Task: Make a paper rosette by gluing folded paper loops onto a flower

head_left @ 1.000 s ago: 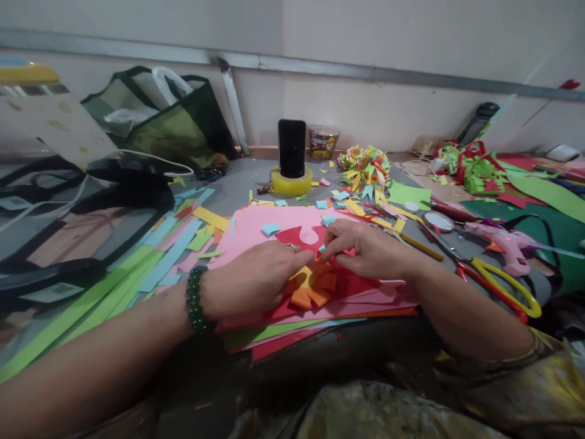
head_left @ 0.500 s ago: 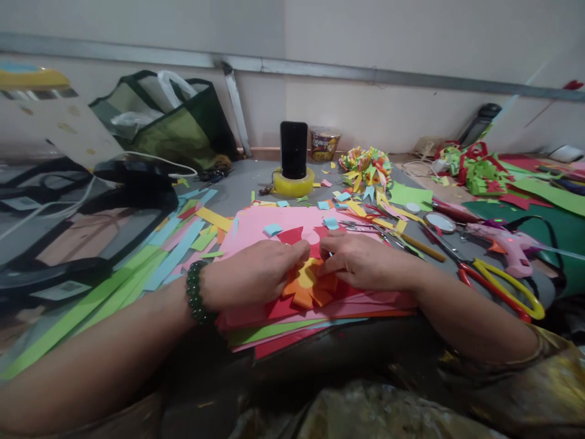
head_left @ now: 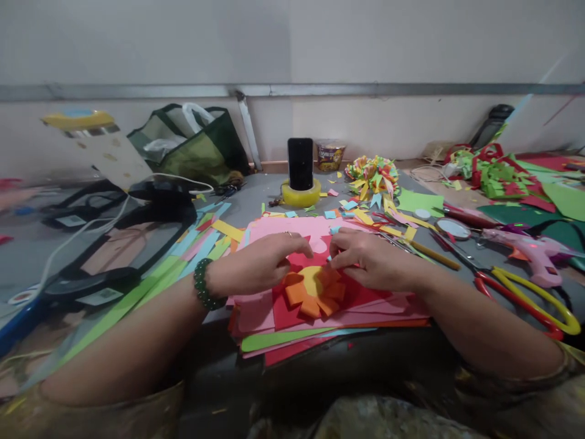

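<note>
An orange paper flower with a yellow centre (head_left: 315,294) lies on a red sheet (head_left: 284,311) atop a stack of coloured paper. At its upper left is my left hand (head_left: 258,263), index finger reaching out and thumb apart, nothing visible between them. My right hand (head_left: 372,259) is at the flower's upper right, its fingers bent and pressed together on something too small to make out. Between the hands, a pale pink paper shape (head_left: 317,245) shows on the red. A light blue scrap (head_left: 335,230) is by the right fingertips.
Scissors with red and yellow handles (head_left: 532,299) and a pink glue gun (head_left: 543,253) lie to the right. A phone (head_left: 300,163) stands in a yellow tape roll (head_left: 301,194). Paper strips (head_left: 150,283), a black strap-like object (head_left: 105,274) and a green bag (head_left: 196,149) are leftward.
My left hand has drawn back left from the flower, and its thumb and index finger have parted. More of the flower shows. The view has tilted up and shifted left.
</note>
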{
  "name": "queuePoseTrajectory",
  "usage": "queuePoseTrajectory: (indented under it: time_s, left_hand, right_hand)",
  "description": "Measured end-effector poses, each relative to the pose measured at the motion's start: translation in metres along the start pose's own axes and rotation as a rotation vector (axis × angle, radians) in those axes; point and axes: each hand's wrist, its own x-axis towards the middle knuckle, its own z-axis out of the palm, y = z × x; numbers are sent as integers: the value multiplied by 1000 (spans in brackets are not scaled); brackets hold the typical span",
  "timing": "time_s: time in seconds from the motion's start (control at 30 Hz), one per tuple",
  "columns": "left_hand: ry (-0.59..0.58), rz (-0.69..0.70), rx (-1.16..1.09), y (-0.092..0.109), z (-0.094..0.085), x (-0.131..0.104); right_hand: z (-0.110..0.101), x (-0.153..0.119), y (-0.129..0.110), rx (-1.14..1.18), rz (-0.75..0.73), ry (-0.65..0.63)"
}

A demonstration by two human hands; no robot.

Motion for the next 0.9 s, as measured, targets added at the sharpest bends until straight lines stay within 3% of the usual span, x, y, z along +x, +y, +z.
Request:
queuePoseTrajectory:
  time_s: [0.2,0.5,0.73,0.9]
  left_hand:
    - [-154,89,15,1,13,6]
    - [-148,82,17,2,16,6]
    - [-179,62,26,2,15,6]
    - [-146,88,8,0,16,5]
  right_hand:
    - [8,5,-4,-88,-36,-151]
    - [10,8,-9,-99,-60,-171]
    - [5,6,-7,-2,-51,-81]
    - [9,7,-10,-35,-85,-174]
